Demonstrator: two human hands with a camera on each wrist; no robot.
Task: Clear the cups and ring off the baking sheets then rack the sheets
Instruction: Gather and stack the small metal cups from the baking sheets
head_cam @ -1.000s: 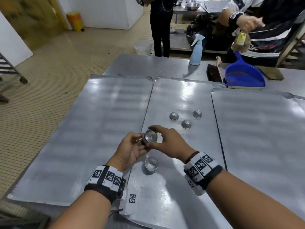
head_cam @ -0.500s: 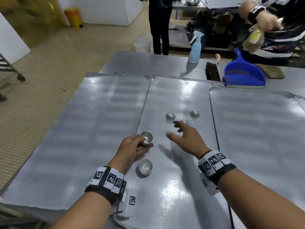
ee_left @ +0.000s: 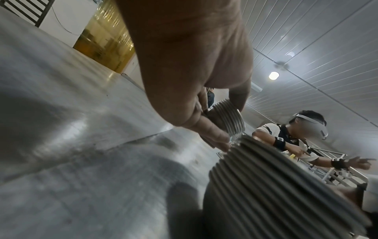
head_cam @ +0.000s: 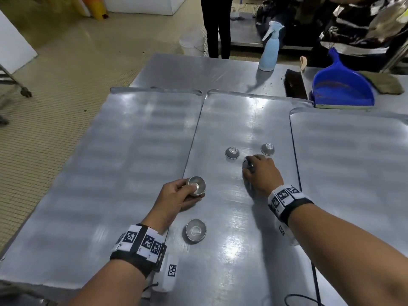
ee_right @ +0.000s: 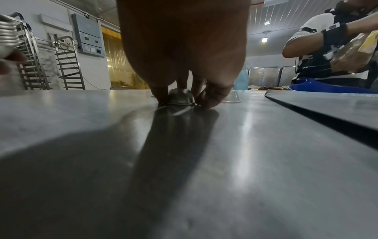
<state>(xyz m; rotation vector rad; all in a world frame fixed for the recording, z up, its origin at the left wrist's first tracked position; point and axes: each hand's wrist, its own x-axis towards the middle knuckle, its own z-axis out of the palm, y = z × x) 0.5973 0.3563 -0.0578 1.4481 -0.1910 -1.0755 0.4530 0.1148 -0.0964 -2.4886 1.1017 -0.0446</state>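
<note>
Three baking sheets lie side by side; the middle sheet [head_cam: 231, 120] carries the small metal cups. My left hand [head_cam: 187, 189] grips a ribbed cup stack [head_cam: 196, 186] [ee_left: 227, 119] just above the sheet. An upright cup [head_cam: 195, 230] [ee_left: 276, 194] stands near my left wrist. Farther out, two upside-down cups [head_cam: 232, 153] [head_cam: 267, 149] sit free. My right hand [head_cam: 249, 166] [ee_right: 180, 101] covers a third upside-down cup [ee_right: 180, 97], with fingers curled round its rim on both sides. No ring is in view.
Left sheet [head_cam: 110, 173] and right sheet [head_cam: 353, 173] are bare. At the table's far end stand a spray bottle [head_cam: 270, 49], a brush [head_cam: 294, 83] and a blue dustpan [head_cam: 342, 87]. People stand beyond it. Tray racks [ee_right: 69, 64] stand by the left wall.
My right hand left the cup held by my left hand, reached forward and closed its fingers round the nearest upside-down cup. The left hand kept its cup and sank slightly.
</note>
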